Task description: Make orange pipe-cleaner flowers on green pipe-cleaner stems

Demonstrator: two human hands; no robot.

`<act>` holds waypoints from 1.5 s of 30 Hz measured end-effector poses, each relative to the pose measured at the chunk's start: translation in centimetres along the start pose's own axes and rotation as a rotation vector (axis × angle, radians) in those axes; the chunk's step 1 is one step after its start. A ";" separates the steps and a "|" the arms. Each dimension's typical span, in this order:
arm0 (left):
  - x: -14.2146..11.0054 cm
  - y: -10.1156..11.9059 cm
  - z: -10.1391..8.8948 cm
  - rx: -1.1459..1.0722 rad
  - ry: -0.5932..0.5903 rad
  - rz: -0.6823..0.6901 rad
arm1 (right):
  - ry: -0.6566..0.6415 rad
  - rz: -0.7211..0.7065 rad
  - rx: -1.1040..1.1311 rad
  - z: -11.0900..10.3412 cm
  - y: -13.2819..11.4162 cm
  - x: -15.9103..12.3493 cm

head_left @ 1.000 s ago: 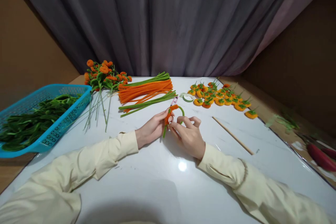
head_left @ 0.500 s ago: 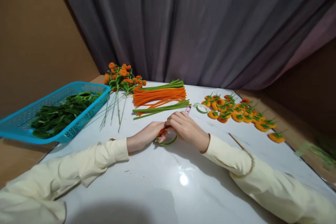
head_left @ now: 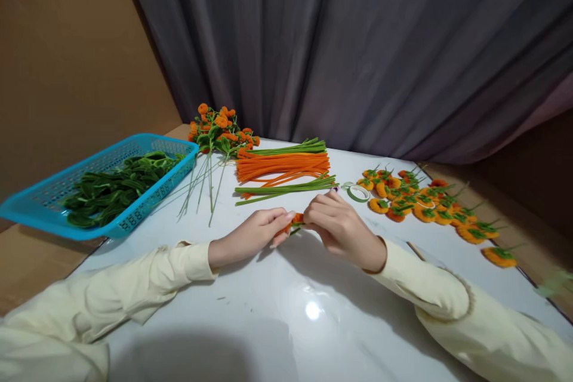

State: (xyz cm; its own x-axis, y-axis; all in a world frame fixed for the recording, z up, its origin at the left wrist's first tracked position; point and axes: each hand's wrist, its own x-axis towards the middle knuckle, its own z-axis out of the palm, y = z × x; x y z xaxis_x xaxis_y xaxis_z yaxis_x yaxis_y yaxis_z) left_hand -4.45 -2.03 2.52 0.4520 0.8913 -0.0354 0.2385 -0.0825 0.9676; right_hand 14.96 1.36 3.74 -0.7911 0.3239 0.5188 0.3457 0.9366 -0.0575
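Over the middle of the table my left hand [head_left: 250, 236] pinches a small orange fuzzy piece [head_left: 297, 218] between thumb and fingers. A short green pipe cleaner [head_left: 296, 229] runs from that piece to my right hand [head_left: 342, 224], whose closed fingertips grip its far end. My fingers hide much of the orange piece. Just beyond the hands lie green pipe cleaners [head_left: 286, 189] and a thick row of orange pipe cleaners [head_left: 282, 167]. A roll of green tape [head_left: 358, 193] rests beyond my right hand.
At the left stands a blue basket [head_left: 123, 228] holding green fuzzy leaves [head_left: 120, 185]. Orange flowers on stems [head_left: 221, 125] lie at the back. Several orange-yellow fuzzy pieces with green tops [head_left: 425, 213] spread along the right. A thin stick [head_left: 415, 249] sits by my right sleeve. A grey curtain [head_left: 322, 54] hangs behind.
My right hand has moved right, away from my left. The green pipe cleaner, a curved loop below the hands before, now stretches between them. The whole view has shifted slightly.
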 end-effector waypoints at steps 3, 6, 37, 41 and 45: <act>-0.1 0.6 -0.4 0.028 -0.008 0.019 | 0.064 0.121 0.074 -0.7 0.4 -1.3; 0.0 0.8 -0.6 0.029 -0.057 0.021 | 0.019 0.261 0.225 -1.4 0.1 -2.2; -1.2 2.1 0.1 0.727 -0.249 0.502 | -0.261 0.219 0.306 -3.3 -3.0 -2.6; -1.5 2.2 0.3 0.816 -0.307 0.576 | -0.332 0.169 0.235 -3.0 -3.2 -2.7; -1.7 2.8 0.1 0.932 -0.328 0.643 | -0.393 0.065 0.109 -3.9 -2.6 -2.9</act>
State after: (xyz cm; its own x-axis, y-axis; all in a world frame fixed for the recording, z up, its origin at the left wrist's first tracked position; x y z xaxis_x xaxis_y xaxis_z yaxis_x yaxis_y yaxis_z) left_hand -4.44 -3.86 5.29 0.8850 0.4213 0.1981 0.3609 -0.8897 0.2795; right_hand 18.31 -2.49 5.69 -0.9092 0.3894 0.1471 0.3625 0.9144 -0.1802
